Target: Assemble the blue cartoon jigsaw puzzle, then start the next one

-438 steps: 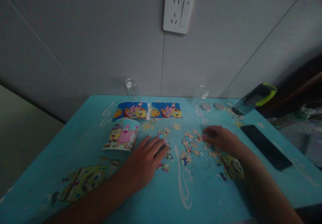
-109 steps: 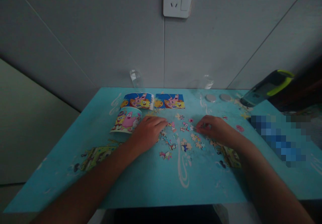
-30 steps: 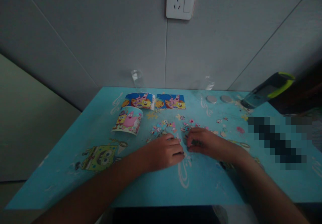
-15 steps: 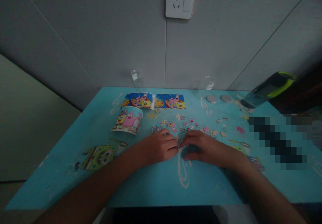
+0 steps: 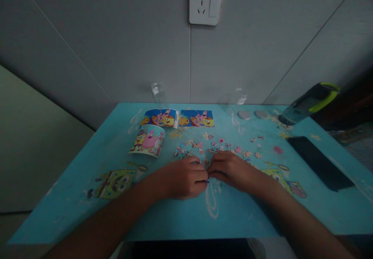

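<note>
My left hand [image 5: 186, 177] is closed in a pinch, low over the table's middle, and a small dark-blue bit of a puzzle piece [image 5: 207, 181] shows at its fingertips. Touching or nearly touching it is my right hand [image 5: 229, 168], its fingers pressed together; whatever they hold is hidden. Just beyond the hands lie loose jigsaw pieces, one cluster [image 5: 183, 149] on the left and another cluster [image 5: 215, 147] on the right. A curled cartoon picture sheet [image 5: 149, 140] stands left of them, with a second curled sheet [image 5: 160, 117] and a flat picture card [image 5: 197, 118] behind.
Two clear containers [image 5: 158, 92] [image 5: 239, 98] stand by the wall. Two silvery lids [image 5: 244, 115] [image 5: 261, 114] lie at the back right, near a tilted-looking water bottle [image 5: 305, 104]. A dark flat object [image 5: 319, 162] rests on the right of the blue cartoon tabletop [image 5: 72, 197].
My right hand's fingers have closed together and come up against my left fingertips. My left hand has turned and dropped slightly. The view has shifted a little.
</note>
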Motion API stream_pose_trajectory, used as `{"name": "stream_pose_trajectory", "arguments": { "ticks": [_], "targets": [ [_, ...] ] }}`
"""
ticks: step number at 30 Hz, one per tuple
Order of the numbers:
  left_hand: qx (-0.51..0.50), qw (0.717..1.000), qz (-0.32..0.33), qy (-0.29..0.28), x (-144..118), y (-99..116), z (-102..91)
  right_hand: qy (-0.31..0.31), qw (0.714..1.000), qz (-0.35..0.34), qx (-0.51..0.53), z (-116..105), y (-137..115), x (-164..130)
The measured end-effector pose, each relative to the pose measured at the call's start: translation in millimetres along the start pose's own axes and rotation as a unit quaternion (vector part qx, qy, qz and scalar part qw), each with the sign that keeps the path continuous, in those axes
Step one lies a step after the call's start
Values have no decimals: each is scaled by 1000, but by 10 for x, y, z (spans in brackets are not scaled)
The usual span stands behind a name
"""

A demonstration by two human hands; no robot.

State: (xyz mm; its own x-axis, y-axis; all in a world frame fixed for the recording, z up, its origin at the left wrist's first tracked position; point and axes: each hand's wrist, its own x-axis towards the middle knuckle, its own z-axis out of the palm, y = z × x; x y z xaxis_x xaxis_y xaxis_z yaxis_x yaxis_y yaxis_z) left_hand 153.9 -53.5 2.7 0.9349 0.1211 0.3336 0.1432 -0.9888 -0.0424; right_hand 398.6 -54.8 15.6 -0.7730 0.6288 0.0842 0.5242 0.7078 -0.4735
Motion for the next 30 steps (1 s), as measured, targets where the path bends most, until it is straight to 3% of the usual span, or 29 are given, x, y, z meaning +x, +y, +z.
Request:
{"name": "stream_pose_trajectory", "arguments": {
  "ticks": [8,12,16,18,20,25,30],
  "targets": [
    [-2,1000,17,0,58,93,47,-15,999,21,30,-80,-46,-8],
    [26,999,24,13,35,49,-93,-19,999,26,40,-66,-33,-12],
    [61,992,-99,47,-131,-180,-235,-14,999,23,44,-54,-3,-25],
    [65,978,-185,68,-205,-284,-212,-18,999,21,39,-62,-1,-26],
    [55,970,-231,57,-239,-333,-133,-16,999,17,34,-75,-10,-21],
    [23,963,-269,-1,-208,-275,48,-1,999,-6,34,-81,-64,8],
    [7,967,-254,-15,-187,-234,32,8,1000,14,26,-133,-38,-2]
  ]
}}
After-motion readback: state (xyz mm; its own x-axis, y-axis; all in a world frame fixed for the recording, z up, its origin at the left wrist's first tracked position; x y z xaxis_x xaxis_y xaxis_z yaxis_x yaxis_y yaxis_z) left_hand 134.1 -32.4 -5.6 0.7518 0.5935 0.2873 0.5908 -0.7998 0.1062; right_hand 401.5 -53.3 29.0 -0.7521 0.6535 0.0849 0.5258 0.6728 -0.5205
